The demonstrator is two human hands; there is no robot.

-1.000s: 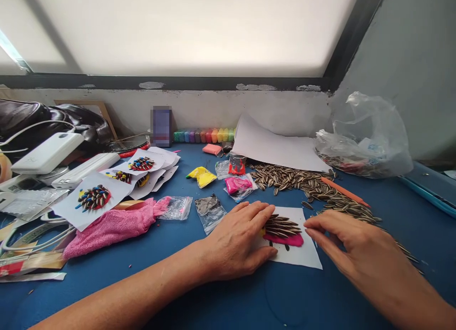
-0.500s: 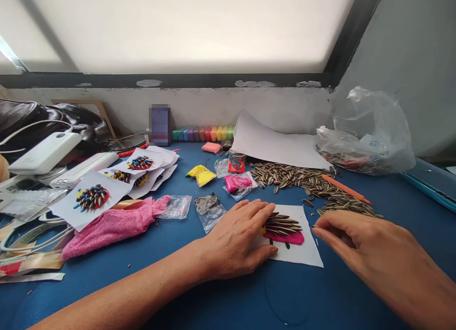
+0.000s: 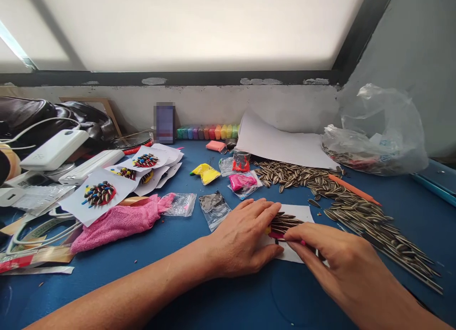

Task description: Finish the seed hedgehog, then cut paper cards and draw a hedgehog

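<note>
Blue covering on the worktable (image 3: 171, 268) runs back to a grey wall (image 3: 302, 104), with a bright window panel (image 3: 199, 31) above it.

From the head view, the white sheet (image 3: 302, 212) lies right of centre, well inside the table's visible extent. Its left part is under the left hand (image 3: 247, 240), which rests flat, fingers lying together and thumb set apart. Its right edge passes partly behind the right hand (image 3: 342, 259). On the sheet, between the hands, sits a magenta clay shape (image 3: 275, 235) topped with sunflower seeds (image 3: 284, 221) fanned like spines. Thumb and forefinger of the right hand narrow to a pinch at the clay's lower edge; whether they grip a seed I cannot tell.

Blue surface shows between the two forearms and along the front left, giving the elbows room. Behind the right hand the margin is tighter: a loose seed pile (image 3: 377, 221) curves close around it, with an orange pointed stick (image 3: 354, 189) lying along its far side. Just beyond the left hand are a bag of black clay (image 3: 214, 206) and a pink clay packet (image 3: 243, 181). Farther left, a pink cloth (image 3: 119, 225) and seed-covered pictures (image 3: 124, 185) crowd that side.
</note>
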